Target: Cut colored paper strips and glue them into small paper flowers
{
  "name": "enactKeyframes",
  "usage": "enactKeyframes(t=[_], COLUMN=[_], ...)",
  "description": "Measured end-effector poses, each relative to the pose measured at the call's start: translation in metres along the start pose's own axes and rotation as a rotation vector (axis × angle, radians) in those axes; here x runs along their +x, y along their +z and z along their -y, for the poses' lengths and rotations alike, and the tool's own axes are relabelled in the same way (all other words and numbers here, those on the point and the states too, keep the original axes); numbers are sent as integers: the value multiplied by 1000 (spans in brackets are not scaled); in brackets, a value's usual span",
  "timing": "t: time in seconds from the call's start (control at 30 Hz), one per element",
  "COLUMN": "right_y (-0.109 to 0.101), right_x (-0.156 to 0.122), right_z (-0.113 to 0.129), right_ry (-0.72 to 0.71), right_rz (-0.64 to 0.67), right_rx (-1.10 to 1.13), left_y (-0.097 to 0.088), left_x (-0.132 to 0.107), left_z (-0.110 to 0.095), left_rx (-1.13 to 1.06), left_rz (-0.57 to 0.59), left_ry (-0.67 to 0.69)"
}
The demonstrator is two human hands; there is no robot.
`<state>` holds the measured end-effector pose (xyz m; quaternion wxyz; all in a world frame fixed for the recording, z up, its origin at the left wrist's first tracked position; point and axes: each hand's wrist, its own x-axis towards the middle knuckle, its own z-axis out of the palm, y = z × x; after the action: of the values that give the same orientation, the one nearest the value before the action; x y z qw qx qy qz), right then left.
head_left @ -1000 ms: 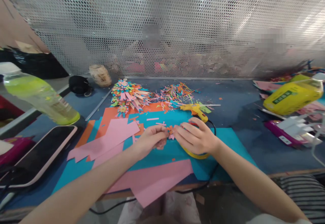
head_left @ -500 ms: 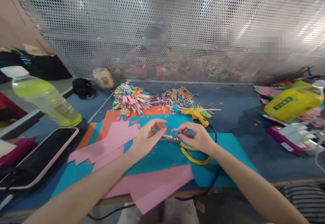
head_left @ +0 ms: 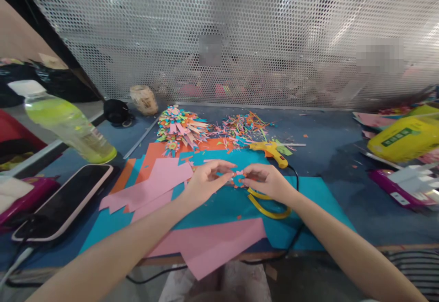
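Observation:
My left hand [head_left: 206, 181] and my right hand [head_left: 265, 181] meet above a teal paper sheet [head_left: 308, 210]. Both pinch a small orange and pink fringed paper piece [head_left: 237, 178] between their fingertips, holding it just above the sheet. Yellow-handled scissors [head_left: 269, 203] lie on the teal sheet under my right wrist. A yellow glue gun [head_left: 270, 150] rests just beyond my right hand, its black cord running off the front edge.
Pink paper sheets [head_left: 212, 245] and orange sheets lie around my arms. A heap of finished paper flowers [head_left: 180, 126] and cuttings [head_left: 240, 128] sits behind. A phone [head_left: 63, 201] and a green bottle [head_left: 68, 124] stand left, a yellow bottle [head_left: 403, 137] right. A perforated metal screen [head_left: 240, 41] closes the back.
Both hands lifted off the table and came together on the small paper piece. The scissors, covered by my right hand a second ago, now lie bare on the teal sheet.

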<state>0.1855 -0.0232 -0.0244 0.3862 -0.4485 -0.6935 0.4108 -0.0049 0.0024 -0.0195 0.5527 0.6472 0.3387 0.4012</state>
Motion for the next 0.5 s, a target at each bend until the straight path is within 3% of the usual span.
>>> enactKeyframes(t=[0.5], right_y=[0], right_x=[0], right_z=[3], right_ry=[81], right_rz=[33], right_rx=[74], left_y=[-1], left_x=[1], left_z=[2], left_rx=[-90], left_rz=[31], left_ry=[-98])
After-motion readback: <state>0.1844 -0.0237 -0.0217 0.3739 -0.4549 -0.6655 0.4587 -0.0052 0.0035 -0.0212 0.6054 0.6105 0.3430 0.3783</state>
